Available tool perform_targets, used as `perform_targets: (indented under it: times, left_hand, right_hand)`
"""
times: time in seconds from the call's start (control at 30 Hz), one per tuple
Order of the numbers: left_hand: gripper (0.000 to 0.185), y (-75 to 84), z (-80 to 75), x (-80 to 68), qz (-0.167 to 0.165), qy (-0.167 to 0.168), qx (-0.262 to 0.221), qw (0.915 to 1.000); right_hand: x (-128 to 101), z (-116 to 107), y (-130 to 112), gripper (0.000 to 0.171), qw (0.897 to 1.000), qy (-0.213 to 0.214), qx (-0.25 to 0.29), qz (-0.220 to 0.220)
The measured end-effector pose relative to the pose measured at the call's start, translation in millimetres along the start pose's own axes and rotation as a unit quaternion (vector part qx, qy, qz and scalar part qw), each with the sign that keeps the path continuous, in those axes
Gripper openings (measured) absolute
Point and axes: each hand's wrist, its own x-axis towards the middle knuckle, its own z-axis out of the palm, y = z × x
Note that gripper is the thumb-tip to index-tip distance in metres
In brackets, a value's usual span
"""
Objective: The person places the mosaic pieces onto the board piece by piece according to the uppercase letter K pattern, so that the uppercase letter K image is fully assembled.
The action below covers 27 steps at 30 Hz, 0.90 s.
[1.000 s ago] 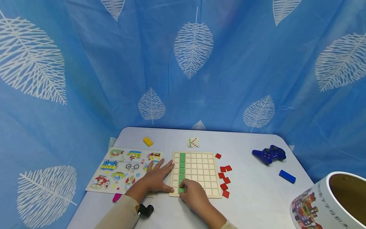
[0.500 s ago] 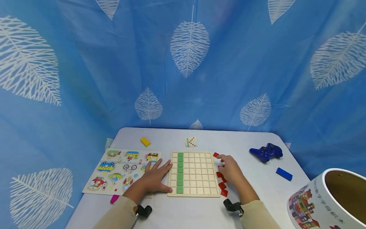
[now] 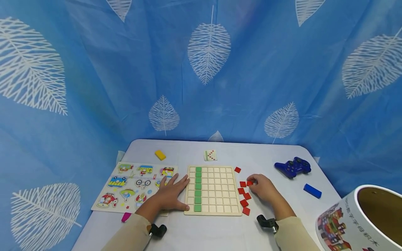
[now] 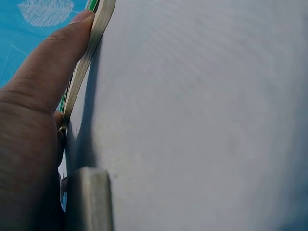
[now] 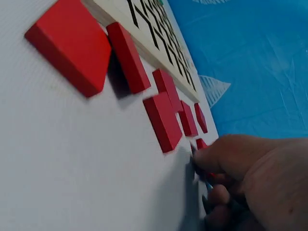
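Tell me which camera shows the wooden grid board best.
The head view: the whole wooden grid board lies in sight, one column filled with green tiles, the left hand pressed against its left edge. The left wrist view shows only a thin edge; the right wrist view shows just a corner beyond the red tiles.

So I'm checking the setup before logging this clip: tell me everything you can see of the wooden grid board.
The wooden grid board is a pale, square, flat tray lying on the white table, divided into small square cells. Its second column from the left is filled with green tiles; the other cells look empty. The left hand lies flat against its left edge, thumb along the rim. Loose red tiles lie just off its right edge, where the right hand pinches one.
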Motion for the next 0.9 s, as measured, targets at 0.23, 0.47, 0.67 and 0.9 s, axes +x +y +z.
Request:
perform_targets:
  times: [0.23, 0.47, 0.67, 0.9]
  left_hand:
    - [0.120, -0.5, 0.1, 0.7, 0.000, -0.005, 0.000, 1.0000]
    - [0.121, 0.7, 0.4, 0.0, 0.009, -0.016, -0.010, 0.9998]
    - [0.121, -0.4, 0.3, -0.7, 0.015, -0.015, -0.018, 0.9996]
    - [0.122, -4.4, 1.0, 0.6, 0.014, -0.004, -0.007, 0.9999]
  right_hand:
    - [-11, 40, -59, 0.030, 0.997, 0.030, 0.039, -0.067]
    - [-22, 101, -111, 0.023, 0.983, -0.009, 0.021, -0.183]
    - [-22, 115, -120, 0.018, 0.987, 0.015, 0.010, -0.163]
    - [-19, 115, -128, 0.015, 0.992, 0.025, 0.027, -0.121]
